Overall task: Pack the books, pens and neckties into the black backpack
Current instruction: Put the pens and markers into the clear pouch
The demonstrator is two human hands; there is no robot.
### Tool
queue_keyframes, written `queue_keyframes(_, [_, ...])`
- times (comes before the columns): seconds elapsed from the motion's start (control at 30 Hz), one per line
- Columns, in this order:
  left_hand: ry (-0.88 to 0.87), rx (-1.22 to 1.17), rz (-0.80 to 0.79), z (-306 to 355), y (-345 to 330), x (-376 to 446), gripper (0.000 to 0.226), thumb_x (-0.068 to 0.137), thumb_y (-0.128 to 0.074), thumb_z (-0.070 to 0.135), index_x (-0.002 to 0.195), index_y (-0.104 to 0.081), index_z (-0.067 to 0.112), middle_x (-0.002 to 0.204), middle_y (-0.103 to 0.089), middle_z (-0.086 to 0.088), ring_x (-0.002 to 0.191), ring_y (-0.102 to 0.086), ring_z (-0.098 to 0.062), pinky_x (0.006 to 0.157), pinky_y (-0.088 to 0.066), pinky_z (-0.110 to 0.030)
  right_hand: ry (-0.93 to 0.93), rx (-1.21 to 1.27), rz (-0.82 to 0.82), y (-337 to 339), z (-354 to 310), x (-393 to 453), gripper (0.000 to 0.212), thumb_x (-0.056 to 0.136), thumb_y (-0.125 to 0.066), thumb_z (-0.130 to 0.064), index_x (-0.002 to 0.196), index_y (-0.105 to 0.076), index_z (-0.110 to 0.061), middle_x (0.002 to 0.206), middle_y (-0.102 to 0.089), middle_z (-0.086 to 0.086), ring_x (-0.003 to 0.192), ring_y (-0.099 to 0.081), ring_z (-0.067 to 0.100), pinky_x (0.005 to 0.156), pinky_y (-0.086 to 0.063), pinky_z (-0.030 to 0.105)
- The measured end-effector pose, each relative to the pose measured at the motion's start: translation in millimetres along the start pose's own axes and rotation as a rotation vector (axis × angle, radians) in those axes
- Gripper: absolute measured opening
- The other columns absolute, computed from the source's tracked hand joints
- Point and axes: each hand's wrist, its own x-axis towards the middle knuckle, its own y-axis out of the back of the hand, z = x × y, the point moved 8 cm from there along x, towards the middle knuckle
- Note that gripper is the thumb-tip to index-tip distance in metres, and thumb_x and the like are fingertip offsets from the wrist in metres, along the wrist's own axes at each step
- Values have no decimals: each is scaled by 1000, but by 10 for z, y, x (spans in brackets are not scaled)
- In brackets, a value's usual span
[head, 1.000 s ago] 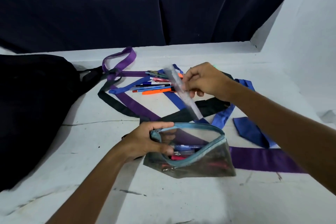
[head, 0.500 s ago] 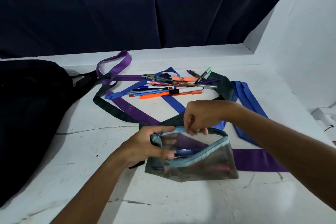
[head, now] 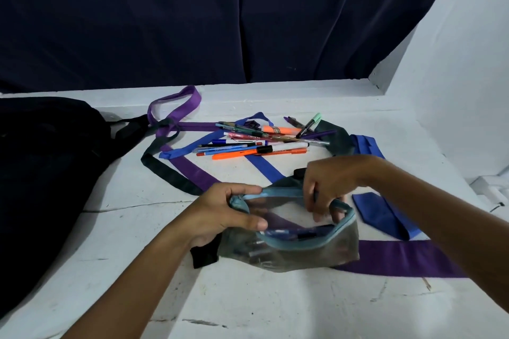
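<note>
Two hands: both work at the transparent pencil pouch [head: 289, 239] near the front edge of the bench [head: 248, 297].
Just changed: a second ago the right hand [head: 327, 184] held a clear ruler above the pouch; now the ruler is out of sight and the fingers reach into the pouch mouth, so the ruler has probably gone in.
Meaning for the task: one item appears stowed, but the pouch is not yet in the black backpack [head: 46, 181], and most of the packing seems to remain.
Left hand [head: 220, 214]: grips the pouch's left end, thumb and fingers curled round the blue zip rim, holding the mouth open.
Right hand: fingers curled over the far rim; whether they pinch anything inside I cannot tell.
Loose pens [head: 261, 140]: piled toward the back of the bench, well apart from both hands.
Neckties: purple necktie [head: 407, 258], blue necktie [head: 382, 214] and dark necktie [head: 165, 173] lie tangled across the bench, partly under the pouch.
Backpack: at the left edge.
Books: none visible.
</note>
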Motion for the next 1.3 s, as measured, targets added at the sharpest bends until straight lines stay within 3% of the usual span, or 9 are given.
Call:
queue_keyframes(0.23, [-44,-23,147,360,248,343,68,48,-86,23,114,-70,11,101,-75,-6,92,-73,-20,81,-59,-29,47,45,144,551,-66,89,13,76,-80,-11,70,-72,-19,54,-67,-8,49,-61,3,58,-48,22])
queue_keyframes(0.33, [-49,22,263,320,302,463,75,40,-88,44,108,-73,16,100,-76,-4,91,-74,-22,91,-57,-40,17,57,151,595,46,289,10,80,-78,-16,71,-73,-17,59,-68,-7,60,-63,9,59,-51,24])
queue_keyframes(0.43, [-86,82,330,258,355,517,63,40,-88,48,97,-77,23,100,-76,2,94,-72,-14,93,-55,-35,17,101,175,701,104,425,13,88,-70,-23,76,-72,-17,78,-72,2,71,-65,15,65,-54,28])
queue_keyframes(0.57, [-113,162,247,260,370,536,43,54,-86,32,96,-77,24,100,-76,4,99,-69,-9,90,-54,-27,103,182,566,1176,137,613,15,90,-61,-4,86,-73,-10,94,-71,9,66,-66,15,52,-47,18])
queue_keyframes(0.73, [-107,333,90,302,373,535,37,77,-79,12,111,-72,22,108,-69,20,104,-61,8,86,-46,-9,44,-195,581,1124,189,1066,33,84,-72,-11,117,-70,-12,118,-68,3,100,-63,18,89,-49,32])
queue_keyframes(0.93, [-101,459,-26,307,405,505,45,82,-76,14,125,-66,23,122,-63,19,112,-54,15,95,-40,-7,39,-343,593,1091,226,1128,29,86,-68,-19,115,-70,-16,118,-68,4,105,-62,23,91,-48,36])
queue_keyframes(1.03, [-92,388,-51,279,402,503,54,80,-76,12,131,-61,19,134,-58,13,115,-58,7,101,-44,-16,120,-137,722,1238,147,899,20,88,-68,-18,106,-70,-9,104,-70,8,88,-64,26,77,-51,35])
queue_keyframes(1.17, [-94,325,-34,261,403,513,58,79,-77,4,132,-60,17,131,-56,16,106,-60,12,87,-47,-11,313,441,1016,1518,-76,225,12,86,-72,-13,86,-69,-2,67,-61,0,51,-48,6,49,-38,13])
queue_keyframes(1.3, [-80,316,-41,241,383,515,61,77,-80,4,132,-59,19,132,-59,13,110,-61,6,90,-51,-17,436,630,655,1254,-385,85,6,84,-73,-6,88,-70,-4,64,-67,1,48,-52,4,46,-40,16])
